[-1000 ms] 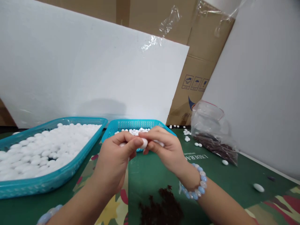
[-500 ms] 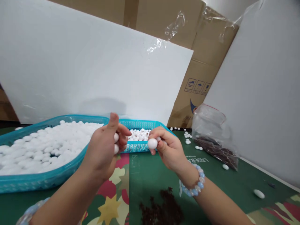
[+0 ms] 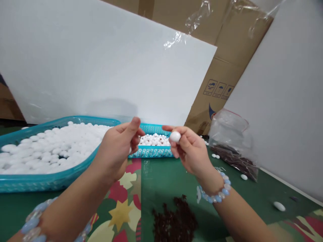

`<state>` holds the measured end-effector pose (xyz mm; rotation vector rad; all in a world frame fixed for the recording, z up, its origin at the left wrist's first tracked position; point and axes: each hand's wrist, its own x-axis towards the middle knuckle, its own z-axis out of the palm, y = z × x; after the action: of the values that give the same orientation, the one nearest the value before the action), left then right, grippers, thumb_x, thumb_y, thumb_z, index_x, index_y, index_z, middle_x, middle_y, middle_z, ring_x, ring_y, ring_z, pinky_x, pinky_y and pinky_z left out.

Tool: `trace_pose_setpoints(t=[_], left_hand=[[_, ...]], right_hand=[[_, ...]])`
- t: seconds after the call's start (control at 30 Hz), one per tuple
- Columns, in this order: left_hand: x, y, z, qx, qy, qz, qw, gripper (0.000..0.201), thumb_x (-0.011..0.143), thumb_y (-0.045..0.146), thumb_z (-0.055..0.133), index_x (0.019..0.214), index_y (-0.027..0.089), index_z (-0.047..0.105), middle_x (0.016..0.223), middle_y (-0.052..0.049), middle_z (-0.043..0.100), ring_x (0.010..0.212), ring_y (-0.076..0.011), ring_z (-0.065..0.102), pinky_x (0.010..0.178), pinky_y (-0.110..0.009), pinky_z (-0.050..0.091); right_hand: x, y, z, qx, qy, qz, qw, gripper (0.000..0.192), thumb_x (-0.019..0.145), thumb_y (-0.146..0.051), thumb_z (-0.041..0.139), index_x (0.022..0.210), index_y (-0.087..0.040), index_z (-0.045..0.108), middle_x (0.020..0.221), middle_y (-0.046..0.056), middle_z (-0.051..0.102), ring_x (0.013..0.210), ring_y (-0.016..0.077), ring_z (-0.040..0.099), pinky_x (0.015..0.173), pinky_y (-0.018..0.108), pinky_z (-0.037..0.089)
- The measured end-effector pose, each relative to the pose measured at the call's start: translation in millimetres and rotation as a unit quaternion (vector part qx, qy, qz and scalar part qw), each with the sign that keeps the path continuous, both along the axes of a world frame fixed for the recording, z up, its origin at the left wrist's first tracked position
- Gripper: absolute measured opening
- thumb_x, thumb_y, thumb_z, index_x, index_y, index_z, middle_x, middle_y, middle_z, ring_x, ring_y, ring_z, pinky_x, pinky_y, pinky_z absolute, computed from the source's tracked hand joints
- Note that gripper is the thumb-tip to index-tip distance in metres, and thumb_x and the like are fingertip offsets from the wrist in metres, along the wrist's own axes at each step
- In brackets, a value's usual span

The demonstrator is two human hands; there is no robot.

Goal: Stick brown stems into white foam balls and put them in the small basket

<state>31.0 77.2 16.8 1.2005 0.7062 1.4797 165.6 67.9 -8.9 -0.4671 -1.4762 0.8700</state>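
Observation:
My right hand [image 3: 190, 148] pinches a smooth white ball [image 3: 175, 136] between thumb and fingers, raised over the green surface. To its left, my left hand [image 3: 117, 148] is curled with the thumb up. A sliver of a white ball [image 3: 130, 150] shows inside its fingers; the rest is hidden. Behind both hands sits a blue plastic basket [image 3: 151, 152] with white balls and a few dark specks in it. A larger blue basket [image 3: 50, 181], heaped with white balls, stands at the left. Below the hands lies a pile of dark brown shreds [image 3: 174, 218].
A clear plastic bag [image 3: 230, 144] with dark brown shreds stands at the right. Loose white balls lie near it, one [image 3: 279, 206] farther right. A white board [image 3: 113, 64] and cardboard boxes [image 3: 227, 64] rise behind the baskets. The green surface [image 3: 161, 178] carries a patterned strip.
Both hands have shifted slightly right and up in view, the right still pinching its white ball. The balls in my left hand are now mostly covered. The camera view has shifted a little.

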Motion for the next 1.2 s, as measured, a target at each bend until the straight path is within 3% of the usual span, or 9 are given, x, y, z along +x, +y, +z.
trace_pose_setpoints(t=[0.23,0.43,0.6,0.7,0.8,0.87,0.93,1.07,1.2], left_hand=[[4,2,-1.3,-0.013,-0.042,0.005,0.999,0.026,0.064,0.025,0.052,0.043,0.011,0.045,0.03,0.006,0.033,0.029,-0.0007,0.029,0.032,-0.015,0.019],[4,5,-4.0,-0.01,-0.039,-0.005,0.999,0.036,0.071,0.033,0.04,0.044,0.01,0.045,0.027,0.006,0.026,0.025,-0.001,0.026,0.029,-0.016,0.017],[5,7,-7.0,0.004,-0.013,-0.012,1.0,0.03,0.07,0.027,0.044,0.046,0.01,0.045,0.03,0.007,0.027,0.027,-0.0005,0.026,0.03,-0.015,0.018],[6,8,-11.1,-0.018,-0.013,-0.026,0.999,0.027,0.07,0.024,0.044,0.046,0.01,0.044,0.031,0.007,0.026,0.028,-0.0005,0.024,0.03,-0.015,0.016],[6,12,-12.4,-0.06,-0.023,-0.018,0.998,0.031,0.071,0.027,0.039,0.045,0.011,0.044,0.031,0.007,0.022,0.026,-0.0014,0.022,0.029,-0.015,0.014],[5,15,-10.6,-0.105,-0.028,-0.007,0.994,0.033,0.071,0.028,0.032,0.045,0.012,0.043,0.031,0.006,0.022,0.026,-0.0026,0.023,0.028,-0.015,0.013],[3,16,-8.2,-0.143,-0.029,-0.007,0.989,0.03,0.067,0.026,0.027,0.046,0.012,0.043,0.032,0.004,0.024,0.025,-0.0041,0.024,0.027,-0.016,0.013],[2,16,-6.7,-0.159,-0.026,-0.05,0.986,0.012,0.053,0.016,0.026,0.049,0.014,0.038,0.037,0.002,0.028,0.027,-0.006,0.029,0.027,-0.016,0.016],[4,15,-8.8,-0.158,0.005,-0.085,0.984,0.013,0.048,0.003,0.03,0.053,0.015,0.034,0.044,0.002,0.031,0.031,-0.0041,0.032,0.028,-0.015,0.021]], right_hand=[[11,-3,14.8,-0.104,0.028,-0.079,0.991,0.012,0.055,-0.018,0.051,0.062,-0.018,0.041,0.065,-0.002,0.053,0.036,0.0,0.03,0.027,0.013,0.019],[4,0,8.2,-0.196,-0.183,0.021,0.963,0.006,0.058,-0.013,0.046,0.063,-0.016,0.046,0.054,-0.006,0.042,0.034,-0.0011,0.029,0.029,0.014,0.02],[-3,4,-4.4,-0.196,-0.305,0.074,0.929,0.018,0.058,-0.022,0.052,0.055,-0.017,0.035,0.051,-0.006,0.034,0.04,0.0022,0.029,0.032,0.014,0.022],[-6,5,-11.6,-0.089,-0.459,0.058,0.882,0.023,0.061,-0.02,0.05,0.05,-0.016,0.03,0.047,-0.007,0.03,0.041,0.0033,0.026,0.037,0.017,0.022],[-9,1,-15.7,0.042,-0.63,0.013,0.775,0.02,0.062,-0.012,0.048,0.051,-0.016,0.032,0.046,-0.006,0.031,0.041,0.0039,0.025,0.04,0.018,0.02],[-11,-2,-17.2,0.087,-0.701,0.048,0.706,0.016,0.062,-0.012,0.049,0.052,-0.016,0.036,0.047,-0.006,0.033,0.042,0.0045,0.026,0.04,0.019,0.019],[-11,-4,-18.7,0.102,-0.733,0.099,0.665,0.009,0.063,-0.017,0.051,0.059,-0.017,0.043,0.049,-0.006,0.036,0.043,0.0051,0.027,0.04,0.019,0.019],[-12,-2,-23.2,0.095,-0.75,0.126,0.643,0.021,0.06,-0.026,0.056,0.078,-0.019,0.049,0.052,-0.005,0.042,0.043,0.006,0.028,0.039,0.019,0.019],[-14,4,-26.7,0.065,-0.753,0.145,0.638,0.019,0.062,-0.03,0.054,0.076,-0.017,0.051,0.056,-0.004,0.047,0.045,0.0061,0.032,0.039,0.018,0.021]])
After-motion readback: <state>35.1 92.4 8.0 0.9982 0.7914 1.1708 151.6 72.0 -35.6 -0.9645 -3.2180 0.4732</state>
